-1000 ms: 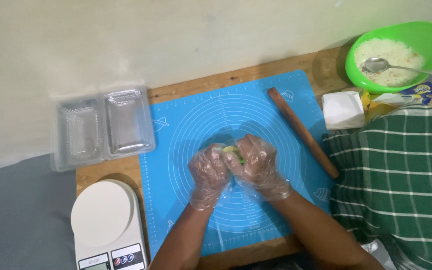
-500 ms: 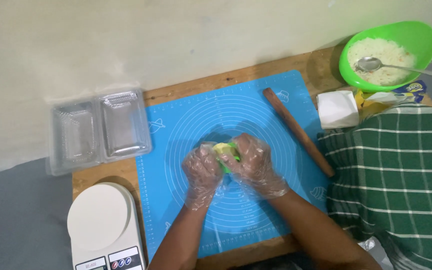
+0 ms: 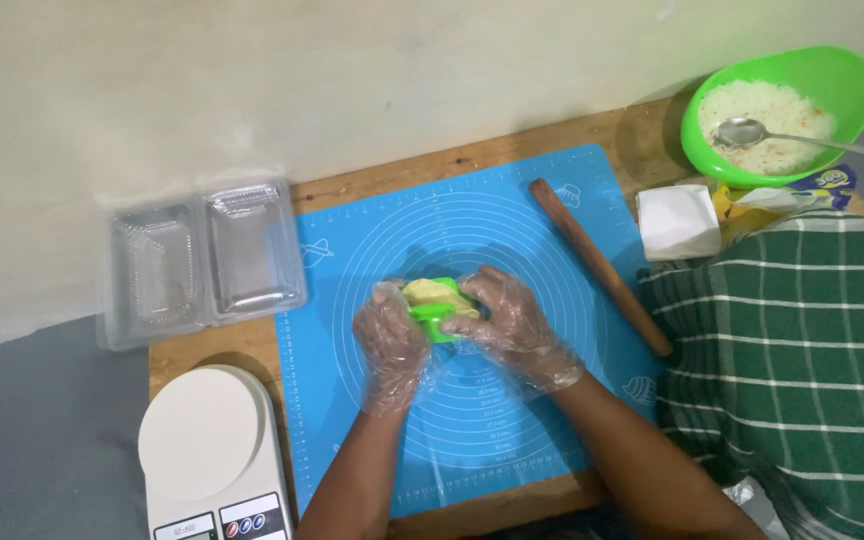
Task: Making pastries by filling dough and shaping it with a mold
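On the blue mat (image 3: 512, 420), we clench our left hand (image 3: 390, 345) and right hand (image 3: 512, 325) around the green mould (image 3: 436, 324), both grips pinning the yellow dough (image 3: 434, 293)

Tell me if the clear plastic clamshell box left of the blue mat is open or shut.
Open. The clear plastic clamshell box lies spread flat, both hollow halves side by side facing up, and both look empty.

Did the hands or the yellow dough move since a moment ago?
Hardly. The left hand and right hand, both in clear gloves, still press the yellow dough in the green mould on the blue mat. Nothing was let go. The rolling pin, green bowl, clear box and scale stayed put.
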